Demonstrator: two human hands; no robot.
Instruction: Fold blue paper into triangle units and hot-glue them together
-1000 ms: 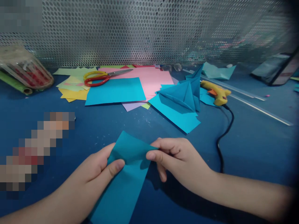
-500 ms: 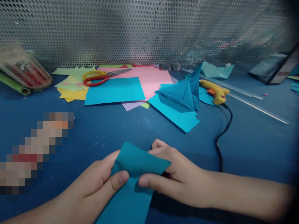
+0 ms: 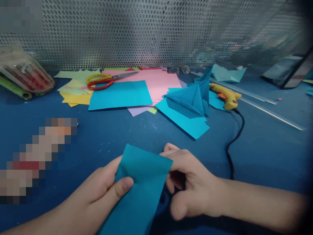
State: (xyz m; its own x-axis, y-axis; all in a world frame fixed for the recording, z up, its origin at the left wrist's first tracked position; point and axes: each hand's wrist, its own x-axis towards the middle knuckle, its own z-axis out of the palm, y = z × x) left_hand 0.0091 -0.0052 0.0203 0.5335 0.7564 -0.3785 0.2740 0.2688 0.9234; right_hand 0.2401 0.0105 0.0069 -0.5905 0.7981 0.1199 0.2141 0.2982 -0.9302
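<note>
My left hand (image 3: 111, 182) pinches a long piece of blue paper (image 3: 140, 192) by its left edge, thumb on top and fingers behind it. The paper is tilted up toward me, and its lower end runs out of view. Beside its upper right corner is my right hand (image 3: 188, 182), thumb spread away from the curled fingers. The right fingertips reach to or just behind that corner; whether they touch it is hidden. Farther back, folded blue paper pieces (image 3: 189, 99) rest on blue sheets (image 3: 193, 125).
Red-and-yellow scissors (image 3: 104, 81) lie over a flat blue sheet (image 3: 121, 96) and pink paper (image 3: 163, 85). A yellow glue gun (image 3: 228, 96) with a black cord (image 3: 231, 147) sits right, near clear sticks (image 3: 274, 114). A plastic jar (image 3: 26, 73) stands left, before a perforated metal panel (image 3: 146, 32).
My right thumb has come off the front of the paper and moved right and down, opening away from the fingers. The paper's top has flattened out, and the left hand keeps its hold.
</note>
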